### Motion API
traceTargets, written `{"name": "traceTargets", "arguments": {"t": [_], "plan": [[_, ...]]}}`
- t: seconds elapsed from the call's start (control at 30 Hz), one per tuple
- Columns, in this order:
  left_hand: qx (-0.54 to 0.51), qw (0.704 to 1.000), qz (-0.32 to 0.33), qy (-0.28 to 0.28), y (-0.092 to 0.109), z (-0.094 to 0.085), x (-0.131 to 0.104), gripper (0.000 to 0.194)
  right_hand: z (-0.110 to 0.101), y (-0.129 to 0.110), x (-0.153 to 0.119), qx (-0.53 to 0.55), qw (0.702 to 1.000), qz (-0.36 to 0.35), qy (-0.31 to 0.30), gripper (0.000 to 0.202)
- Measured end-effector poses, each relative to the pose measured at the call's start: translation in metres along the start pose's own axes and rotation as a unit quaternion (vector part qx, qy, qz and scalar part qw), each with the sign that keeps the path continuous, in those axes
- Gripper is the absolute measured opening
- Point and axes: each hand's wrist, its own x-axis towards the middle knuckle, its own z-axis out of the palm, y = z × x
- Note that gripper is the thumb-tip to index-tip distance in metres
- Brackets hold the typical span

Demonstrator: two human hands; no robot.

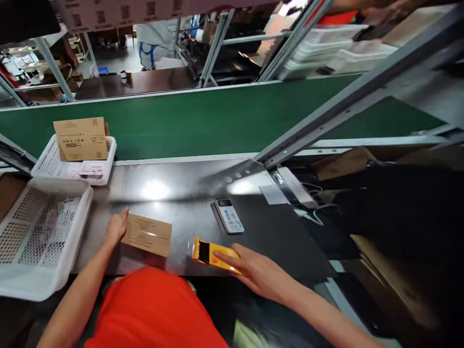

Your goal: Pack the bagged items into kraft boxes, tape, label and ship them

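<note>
A small brown cardboard box (147,234) with printed text sits near the front edge of the metal table. My left hand (116,227) grips it at its left end, with the fingertips partly hidden. Right of the box, my right hand (244,266) is closed around a yellow hand-held tool (221,254) with a black section near its head. Something clear shows at the tool's tip, and I cannot make out its exact kind. The tool is apart from the box. Beyond my right hand, a phone-like device (232,217) with a small dark screen lies on the table.
Two white plastic baskets stand at the left; the far basket (110,150) holds an upright brown carton (80,139), the near basket (81,212) some packets. A green conveyor belt (188,121) runs behind the table (181,181). A slanted metal post (319,118) rises at right.
</note>
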Motion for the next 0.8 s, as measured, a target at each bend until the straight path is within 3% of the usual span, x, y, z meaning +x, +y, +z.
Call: {"name": "traceTargets", "arguments": {"t": [0.07, 0.13, 0.23, 0.33, 0.47, 0.57, 0.63, 0.73, 0.8], "plan": [[0.03, 1.0, 0.001, -0.002, 0.002, -0.001, 0.0, 0.077, 0.017, 0.027, -0.028, 0.022, 1.0, 0.016, 0.007, 0.048], [0.063, 0.998, -0.002, -0.005, 0.005, -0.004, 0.0, 0.081, 0.038, 0.035, -0.03, 0.046, 0.998, 0.01, 0.038, 0.048], [0.114, 0.993, -0.004, -0.004, 0.012, -0.009, 0.001, 0.082, 0.064, 0.021, 0.007, 0.066, 0.995, 0.008, 0.068, 0.052], [0.152, 0.988, -0.003, -0.003, 0.018, -0.015, 0.001, 0.081, 0.078, 0.001, 0.055, 0.04, 0.998, 0.028, 0.026, 0.057], [0.154, 0.988, -0.015, -0.007, 0.021, -0.017, 0.0, 0.082, 0.089, -0.012, 0.078, 0.036, 0.998, 0.042, 0.028, 0.062], [0.146, 0.989, -0.015, 0.002, 0.02, -0.017, 0.003, 0.08, 0.091, -0.01, 0.078, 0.1, 0.993, 0.058, 0.04, 0.063], [0.13, 0.991, -0.017, 0.003, 0.017, -0.021, 0.006, 0.082, 0.087, -0.004, 0.08, 0.173, 0.982, 0.073, 0.002, 0.064], [0.034, 0.999, -0.022, -0.022, 0.009, -0.031, 0.01, 0.084, 0.08, 0.012, 0.078, 0.312, 0.945, 0.097, -0.037, 0.072], [-0.075, 0.994, -0.066, -0.035, 0.0, -0.037, 0.008, 0.079, 0.081, 0.027, 0.07, 0.415, 0.904, 0.101, 0.015, 0.075]]}}
